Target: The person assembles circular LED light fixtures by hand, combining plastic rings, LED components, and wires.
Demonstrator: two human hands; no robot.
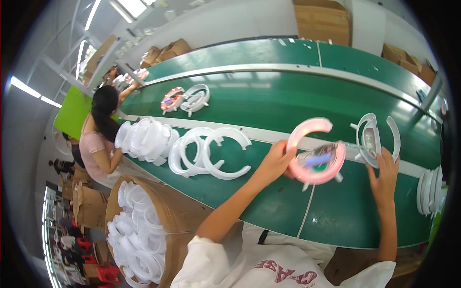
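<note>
Fingers of the left hand [274, 162] curl round the rim of a pink ring-shaped part [314, 151], gripping its left edge above the green table [269, 206]; right hand [384, 175] lies spread open, fingertips touching a white ring part [372, 139] just beyond, gripping nothing, while loose white rings [209, 151] sit well left

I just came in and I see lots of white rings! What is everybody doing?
A person at a long green table has the left hand on a pink C-shaped ring with a small packet in it. The right hand touches a white ring piece. More white rings lie to the left, and a cardboard box beside the table holds many. Another person works farther along.
</note>
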